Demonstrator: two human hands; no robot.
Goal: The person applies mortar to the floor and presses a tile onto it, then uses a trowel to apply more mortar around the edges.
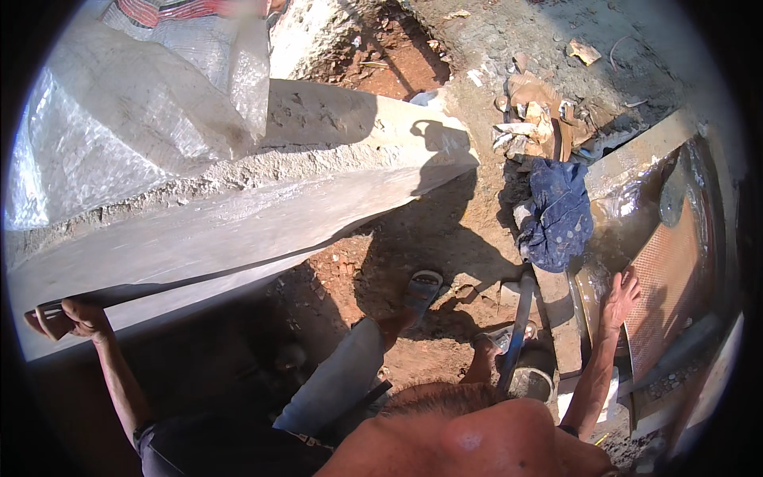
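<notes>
Left hand is gripping a trowel handle tight against the heavy, rough concrete slab. Right hand is lying spread on the stiff mesh screen, best lifted by its frame.

The concrete slab walls off the left side. Right of the slab, bare red earth lies open. Farther right of it, a blue cloth, rubble and a wet trough crowd the ground.
</notes>
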